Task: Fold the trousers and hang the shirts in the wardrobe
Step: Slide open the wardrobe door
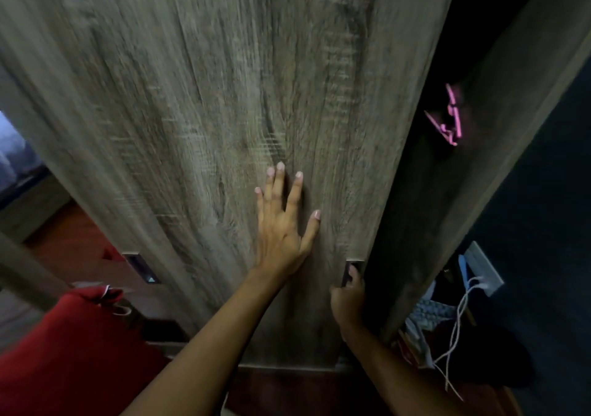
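A grey wood-grain sliding wardrobe door (208,102) fills most of the view. My left hand (283,220) lies flat on its face, fingers spread, holding nothing. My right hand (348,297) curls its fingers into the recessed handle (351,270) at the door's right edge. Beyond that edge the wardrobe's dark inside (425,191) shows, with pink hangers (447,121) hanging in it. A red garment (70,345) lies at the lower left. No trousers can be told apart from it.
A second recessed handle (142,268) sits at the door's left edge. The wardrobe's side panel (499,147) stands on the right. Low on the right are a wall socket (483,275) with white cables (457,329) and a pile of small items.
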